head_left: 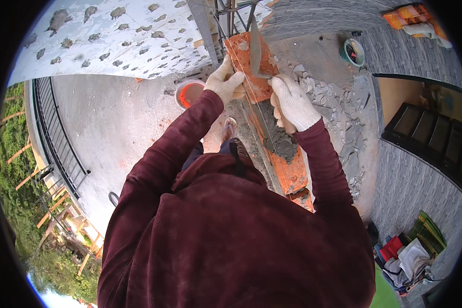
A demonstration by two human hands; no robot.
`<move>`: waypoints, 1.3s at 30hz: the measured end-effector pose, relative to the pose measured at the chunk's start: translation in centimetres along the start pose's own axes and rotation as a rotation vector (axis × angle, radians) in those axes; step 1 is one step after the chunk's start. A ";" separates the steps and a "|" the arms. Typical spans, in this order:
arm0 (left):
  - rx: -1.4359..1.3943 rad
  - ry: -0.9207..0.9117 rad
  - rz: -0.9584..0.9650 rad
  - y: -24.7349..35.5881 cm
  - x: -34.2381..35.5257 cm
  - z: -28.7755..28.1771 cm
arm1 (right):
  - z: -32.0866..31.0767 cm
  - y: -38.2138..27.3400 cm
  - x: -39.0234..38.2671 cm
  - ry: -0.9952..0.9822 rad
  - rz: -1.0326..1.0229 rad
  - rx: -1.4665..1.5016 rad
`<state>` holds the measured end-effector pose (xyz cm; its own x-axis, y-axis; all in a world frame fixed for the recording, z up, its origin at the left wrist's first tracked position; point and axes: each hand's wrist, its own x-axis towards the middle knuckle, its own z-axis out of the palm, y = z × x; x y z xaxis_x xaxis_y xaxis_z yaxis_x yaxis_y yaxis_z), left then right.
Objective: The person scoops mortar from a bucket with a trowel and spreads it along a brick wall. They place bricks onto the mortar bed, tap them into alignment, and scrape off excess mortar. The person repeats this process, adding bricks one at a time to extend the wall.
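Orange brick (250, 69) sits at the far end of a mortared brick row (288, 173), between the person's 2 gloved hands. At the far left stands a black railing (59, 133); right of it, a round bucket (178, 97) with a red-orange inside rests on the floor near the left hand. The left hand (223, 86) touches the brick's left edge, thumb and forefinger apart; I cannot tell whether the fingers clasp it. A thin string (265, 114) crosses the brick and runs along the row. The trowel (255, 49) points its blade upward over the brick, its handle inside the curled fingers of the right hand (291, 102). Grey mortar (284, 143) lies just below that hand, and broken grey pieces (350, 141) litter the floor farther right.
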<state>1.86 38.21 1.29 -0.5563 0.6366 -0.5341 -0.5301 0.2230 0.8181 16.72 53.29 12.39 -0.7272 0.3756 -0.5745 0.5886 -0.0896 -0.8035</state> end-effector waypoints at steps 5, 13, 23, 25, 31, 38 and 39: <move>0.015 -0.023 0.041 0.1 0.1 0.0 | -0.5 0.6 0.4 0.017 -0.091 0.044; 0.064 -0.005 0.063 0.2 0.3 0.1 | -1.5 0.7 0.7 0.048 -0.232 -0.142; 0.157 -0.012 0.122 0.1 0.3 -0.1 | -2.0 0.1 0.8 0.078 -0.368 -0.420; 0.151 0.001 0.116 -0.1 0.2 -0.1 | -2.3 0.2 0.7 0.035 -0.397 -0.445; 0.055 0.006 0.122 -0.2 0.4 0.2 | -2.5 1.4 0.6 0.048 -0.321 -0.206; 0.088 0.041 0.056 0.6 0.0 0.7 | -2.7 1.4 0.8 -0.028 -0.124 -0.284; 0.073 0.041 0.041 0.6 -0.4 0.7 | -3.2 1.1 0.1 -0.073 -0.026 -0.115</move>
<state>2.20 38.64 2.19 -0.6035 0.6157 -0.5066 -0.4592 0.2511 0.8521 18.40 56.19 11.98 -0.7641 0.3076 -0.5670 0.6027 0.0271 -0.7975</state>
